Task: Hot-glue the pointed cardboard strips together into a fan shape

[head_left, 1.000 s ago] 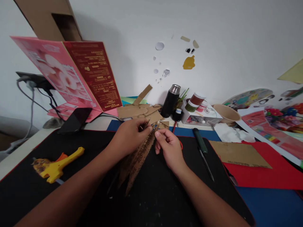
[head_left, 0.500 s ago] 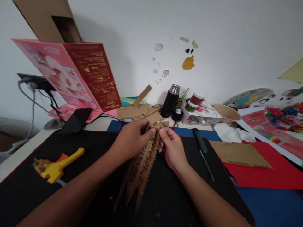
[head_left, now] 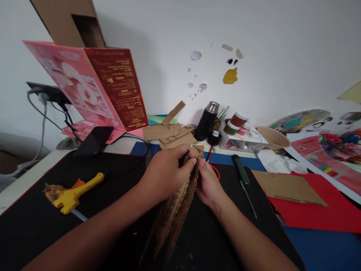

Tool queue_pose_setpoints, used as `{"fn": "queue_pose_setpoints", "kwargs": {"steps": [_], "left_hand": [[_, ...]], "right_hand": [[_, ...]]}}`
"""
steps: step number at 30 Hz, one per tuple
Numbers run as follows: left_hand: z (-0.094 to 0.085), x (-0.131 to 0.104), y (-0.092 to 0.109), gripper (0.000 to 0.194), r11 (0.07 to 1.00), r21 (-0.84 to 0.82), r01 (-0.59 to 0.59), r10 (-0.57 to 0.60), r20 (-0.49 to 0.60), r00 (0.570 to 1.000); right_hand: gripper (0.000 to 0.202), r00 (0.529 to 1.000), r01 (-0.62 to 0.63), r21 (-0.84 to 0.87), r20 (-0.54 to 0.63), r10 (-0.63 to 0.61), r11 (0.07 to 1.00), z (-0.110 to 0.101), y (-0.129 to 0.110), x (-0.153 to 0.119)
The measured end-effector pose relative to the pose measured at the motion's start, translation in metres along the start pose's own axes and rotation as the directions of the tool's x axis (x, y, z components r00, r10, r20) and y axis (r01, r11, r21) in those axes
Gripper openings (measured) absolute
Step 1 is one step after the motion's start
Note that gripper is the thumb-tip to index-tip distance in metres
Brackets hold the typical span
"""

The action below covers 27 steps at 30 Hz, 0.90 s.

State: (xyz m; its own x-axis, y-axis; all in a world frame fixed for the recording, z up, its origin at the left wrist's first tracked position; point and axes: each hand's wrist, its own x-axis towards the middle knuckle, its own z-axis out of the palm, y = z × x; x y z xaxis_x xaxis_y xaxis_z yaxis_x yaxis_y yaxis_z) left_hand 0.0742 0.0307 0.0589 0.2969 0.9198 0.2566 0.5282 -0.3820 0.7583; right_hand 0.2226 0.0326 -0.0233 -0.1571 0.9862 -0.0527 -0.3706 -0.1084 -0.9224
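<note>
Between both hands is a brown cardboard piece [head_left: 176, 209] with printed characters, its long pointed strips hanging toward me over the black mat [head_left: 214, 241]. My left hand [head_left: 169, 169] is closed on its upper end, thumb and fingers pinching the layers. Close beside it, my right hand [head_left: 208, 178] grips the edge of the same end with the thumb on top. The fingertips of both hands are partly hidden by the cardboard. Just behind the right hand shows an orange-red loop [head_left: 216, 171], which looks like a scissor handle.
A yellow glue gun [head_left: 70, 194] lies on the left, near a black phone [head_left: 94, 140]. To the right is a green-handled tool [head_left: 241, 171] with a thin metal shaft. Cardboard scraps [head_left: 166, 131], a black thermos [head_left: 207, 120] and paint jars [head_left: 238, 122] stand along the wall.
Both hands have drawn closer together around the top of the cardboard, and its strips look more bunched. The orange-red loop has come into sight. The whole view has shifted slightly.
</note>
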Motion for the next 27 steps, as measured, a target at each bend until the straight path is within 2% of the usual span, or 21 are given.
{"fn": "queue_pose_setpoints", "kwargs": {"steps": [5,11,14,27], "left_hand": [[0.004,-0.004,0.004,0.013,0.997,0.071,0.004,-0.003,-0.010,1.000],[0.010,-0.005,0.007,0.009,0.987,0.154,0.037,-0.035,-0.021,0.999],[0.011,-0.005,0.007,0.009,0.979,0.201,0.034,-0.028,-0.030,0.999],[0.015,0.001,-0.004,0.010,0.970,0.240,0.037,-0.026,-0.050,0.998]], "right_hand": [[0.073,0.995,-0.041,0.017,0.091,0.040,0.999,0.005,0.002,-0.003],[0.082,0.964,-0.238,0.161,0.161,0.213,0.958,0.009,0.001,-0.004],[0.081,0.951,-0.288,0.181,0.172,0.258,0.940,0.011,0.002,-0.004],[0.061,0.985,-0.171,0.151,0.041,0.166,0.974,0.020,0.000,-0.002]]}}
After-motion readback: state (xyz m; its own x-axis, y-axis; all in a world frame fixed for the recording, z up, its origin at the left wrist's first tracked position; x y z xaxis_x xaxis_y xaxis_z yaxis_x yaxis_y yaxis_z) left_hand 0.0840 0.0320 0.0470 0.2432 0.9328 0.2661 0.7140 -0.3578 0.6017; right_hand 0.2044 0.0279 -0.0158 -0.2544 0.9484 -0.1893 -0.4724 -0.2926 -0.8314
